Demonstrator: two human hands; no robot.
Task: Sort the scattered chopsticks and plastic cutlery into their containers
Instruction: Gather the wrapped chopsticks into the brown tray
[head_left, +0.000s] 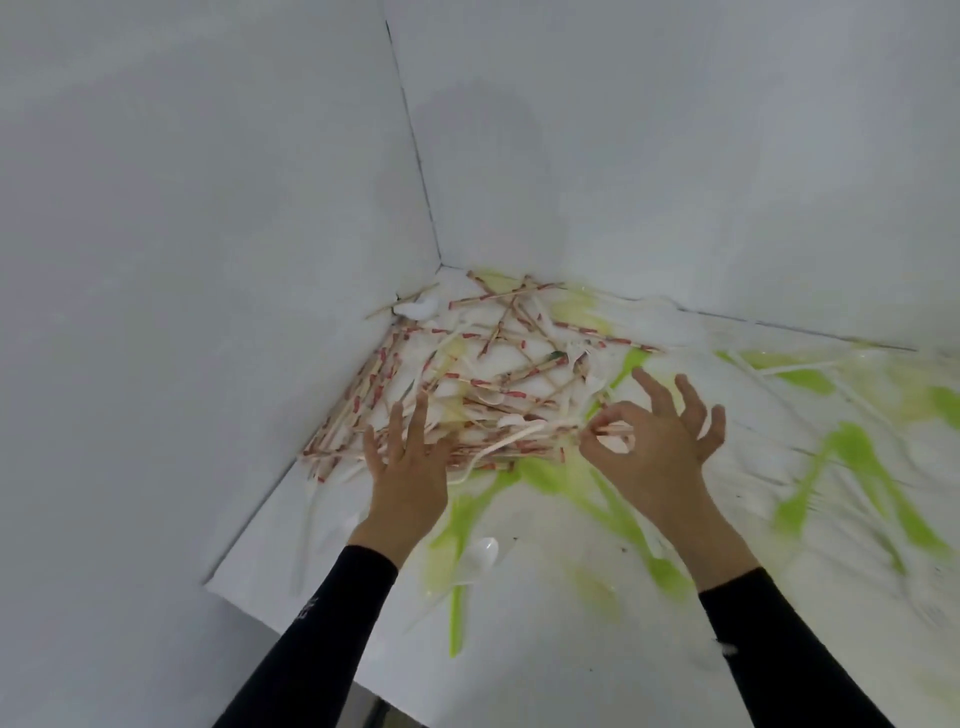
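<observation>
The right hand pinches a chopstick by its end. Left of that pinch, the left hand splays straight fingers over the pile.

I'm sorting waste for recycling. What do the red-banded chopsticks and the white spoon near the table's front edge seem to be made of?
The chopsticks look like bamboo or wood: tan, matte shafts; the red bands could be print or paper wrap, unclear. The white spoon looks like thin plastic: smooth, glossy, with a bright highlight on its bowl.
</observation>
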